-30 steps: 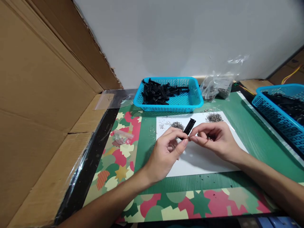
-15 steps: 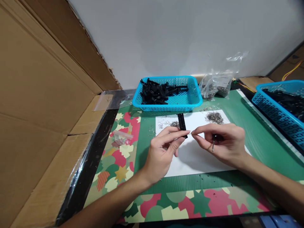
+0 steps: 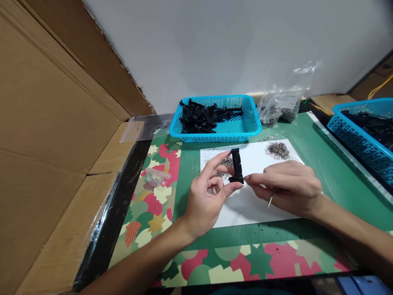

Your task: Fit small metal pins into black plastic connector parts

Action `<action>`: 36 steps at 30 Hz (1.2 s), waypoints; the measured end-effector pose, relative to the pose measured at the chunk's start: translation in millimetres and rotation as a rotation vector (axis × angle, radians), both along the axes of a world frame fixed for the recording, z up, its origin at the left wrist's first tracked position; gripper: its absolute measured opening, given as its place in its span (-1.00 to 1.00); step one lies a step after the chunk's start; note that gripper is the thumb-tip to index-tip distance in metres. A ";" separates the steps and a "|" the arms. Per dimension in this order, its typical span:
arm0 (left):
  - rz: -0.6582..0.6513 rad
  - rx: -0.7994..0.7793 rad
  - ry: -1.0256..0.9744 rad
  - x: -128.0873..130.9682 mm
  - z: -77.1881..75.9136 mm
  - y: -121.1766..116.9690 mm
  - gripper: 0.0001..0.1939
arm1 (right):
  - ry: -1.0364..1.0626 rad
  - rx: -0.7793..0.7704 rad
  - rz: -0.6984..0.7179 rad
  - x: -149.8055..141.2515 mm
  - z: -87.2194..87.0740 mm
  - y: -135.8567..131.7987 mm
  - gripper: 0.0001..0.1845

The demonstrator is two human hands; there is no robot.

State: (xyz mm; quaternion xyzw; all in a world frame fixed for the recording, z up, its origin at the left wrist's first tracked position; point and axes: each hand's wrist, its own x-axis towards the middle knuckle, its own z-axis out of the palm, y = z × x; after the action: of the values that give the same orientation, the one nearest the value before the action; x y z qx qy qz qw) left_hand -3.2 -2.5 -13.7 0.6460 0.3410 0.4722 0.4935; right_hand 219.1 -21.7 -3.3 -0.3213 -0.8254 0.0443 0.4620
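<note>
My left hand [image 3: 204,198] is closed on a narrow black plastic part [image 3: 237,166], gripping it upright by its two ends between thumb and forefinger. At the part's lower right edge, the pinched fingertips of my right hand [image 3: 288,186] meet it; whatever tiny piece they hold there is too small to make out. Tucked in the same right hand is a slim tool, its metal shaft [image 3: 270,199] poking out below the fingers and its handle hidden. Beneath both hands lies a white sheet of paper [image 3: 242,215], with a heap of small metal pieces [image 3: 278,150] at its far right and another heap [image 3: 226,162] behind the left fingers.
A blue basket [image 3: 215,138] of black plastic parts stands at the back, with clear bags [image 3: 281,108] of small metal pieces beside it. Another blue basket [image 3: 362,137] is at right. Cardboard [image 3: 61,102] walls the left side. A small zip bag [image 3: 157,177] lies on the patterned mat [image 3: 156,205].
My left hand has turned the black part more upright, now gripping its ends. My right fingertips have come down against its lower edge, and the tool's shaft has tilted.
</note>
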 end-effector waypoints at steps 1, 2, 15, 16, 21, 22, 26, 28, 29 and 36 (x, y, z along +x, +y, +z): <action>0.001 0.035 0.019 -0.5 -0.6 0.1 -0.42 | -0.004 0.009 0.004 0.3 -1.0 0.5 -0.80; 0.003 0.071 0.036 -0.8 -1.1 0.2 -0.44 | -0.004 0.008 0.006 0.6 -1.7 0.9 -0.80; 0.007 0.084 0.066 -1.1 3.0 -4.4 -0.58 | 0.024 -0.145 0.164 7.2 7.0 -1.7 -0.79; 0.009 0.050 0.066 -1.1 3.7 -5.6 -0.57 | 0.027 -0.153 0.169 6.9 7.2 -2.2 -0.78; 0.016 -0.078 0.062 0.1 7.2 -7.9 -0.54 | 0.061 -0.148 0.169 2.5 5.3 -3.0 -0.72; 0.011 -0.099 0.054 0.6 7.9 -7.6 -0.54 | 0.072 -0.142 0.165 1.7 4.4 -2.8 -0.71; -0.012 -0.160 0.011 2.4 9.8 -4.8 -0.57 | 0.089 -0.130 0.146 1.0 0.6 -0.9 -0.73; -0.038 -0.206 -0.025 2.8 9.6 -3.0 -0.58 | 0.072 -0.118 0.134 2.0 0.0 0.6 -0.79; -0.054 -0.234 -0.050 2.8 9.3 -2.1 -0.59 | 0.067 -0.113 0.125 2.7 0.3 1.4 -0.81; -0.200 -0.412 -0.140 3.4 10.3 1.8 -0.69 | 0.066 -0.166 0.042 6.9 7.5 3.2 -0.93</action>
State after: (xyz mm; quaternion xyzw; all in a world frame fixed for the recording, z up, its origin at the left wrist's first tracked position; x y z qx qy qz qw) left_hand 0.2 -0.7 -3.4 0.5277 0.3292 0.3850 0.6818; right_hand 226.0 -18.5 4.2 -0.3394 -0.8099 0.1328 0.4597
